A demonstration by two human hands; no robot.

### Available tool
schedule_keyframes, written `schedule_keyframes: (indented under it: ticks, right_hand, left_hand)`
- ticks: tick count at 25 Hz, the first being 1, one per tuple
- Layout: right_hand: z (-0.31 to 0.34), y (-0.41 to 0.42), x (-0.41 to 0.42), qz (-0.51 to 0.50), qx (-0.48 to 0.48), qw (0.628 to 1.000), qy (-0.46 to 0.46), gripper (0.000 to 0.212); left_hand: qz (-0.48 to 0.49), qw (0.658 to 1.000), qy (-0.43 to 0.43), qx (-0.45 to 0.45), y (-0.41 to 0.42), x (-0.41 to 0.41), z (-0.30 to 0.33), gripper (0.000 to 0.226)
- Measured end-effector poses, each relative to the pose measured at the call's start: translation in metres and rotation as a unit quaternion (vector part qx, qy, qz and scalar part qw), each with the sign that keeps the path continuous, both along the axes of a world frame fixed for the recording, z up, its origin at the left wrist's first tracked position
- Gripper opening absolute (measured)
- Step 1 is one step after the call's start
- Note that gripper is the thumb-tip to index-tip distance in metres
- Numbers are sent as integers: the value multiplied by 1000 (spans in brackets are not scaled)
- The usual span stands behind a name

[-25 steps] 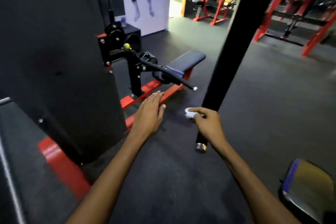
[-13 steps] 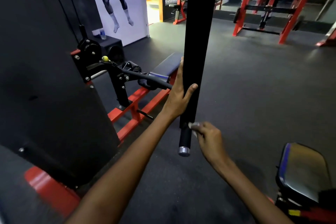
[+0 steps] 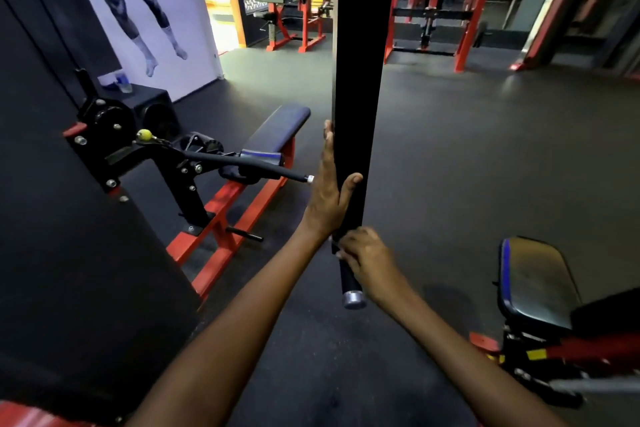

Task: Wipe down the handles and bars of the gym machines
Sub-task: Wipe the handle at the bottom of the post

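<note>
A thick black bar (image 3: 360, 73) hangs down the middle of the view and ends in a narrower black handle (image 3: 347, 279) with a silver end cap. My left hand (image 3: 329, 191) lies flat against the bar's left side, fingers straight, thumb across its front. My right hand (image 3: 369, 262) grips the handle just below the thick section. A sliver of white cloth shows at its fingertips; the rest of the cloth is hidden under the hand.
A black machine panel (image 3: 52, 218) fills the left. Beyond it stand a red-framed bench (image 3: 277, 128) and a black lever handle (image 3: 249, 166). A padded seat (image 3: 533, 281) is at the lower right. Red racks (image 3: 464, 17) stand across the dark floor.
My left hand rose from over the floor onto the bar's side and has stayed there. My right hand with the cloth closed further round the handle. The bar now appears upright.
</note>
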State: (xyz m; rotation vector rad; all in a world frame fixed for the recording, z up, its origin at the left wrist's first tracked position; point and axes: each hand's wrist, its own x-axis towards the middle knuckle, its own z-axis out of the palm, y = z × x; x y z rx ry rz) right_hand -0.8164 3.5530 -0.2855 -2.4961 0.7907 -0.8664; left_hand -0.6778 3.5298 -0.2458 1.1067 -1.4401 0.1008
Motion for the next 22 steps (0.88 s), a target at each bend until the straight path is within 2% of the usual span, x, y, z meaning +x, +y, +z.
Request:
schedule_keyframes:
  ticks: [2,5,8,11,12,14,17,18,20,22]
  right_hand:
    - [-6,14,-3,37,-28,999,28,18]
    - [-2,46,-30,60,13,995,75,25]
    - [13,18,1,2,-2,996,84,34]
    - [11,15,20,-2,23,968,252,46]
    - [7,26,10,11,37,959,282,44]
    - [0,58,-24,52,57,978,194,39]
    - [0,46,-29,-19,10,999,44,35]
    - [5,31,-15,-46,4,998,49,35]
    - [4,25,5,-52,37,990,122,45]
    - [-9,44,-3,-48,47,994,90,56]
  left_hand:
    - [-21,1000,-19,-10,-2,5,-1,71]
    - [-55,998,-33,-6,-2,11,-4,75]
    - [-61,998,-26,-1,-4,12,-3,74]
    - [-66,997,-35,-9,-3,11,-3,78]
    - [-72,997,-40,-11,-2,12,-2,79]
    - [-77,996,-43,-10,-2,13,-2,77]
    - [-71,997,-30,-7,-4,9,-4,65]
    - [-71,997,-27,-9,-4,8,-4,66]
    - [-71,997,-34,-14,-5,8,-6,69]
    - [-74,996,-40,-13,-5,11,-5,69]
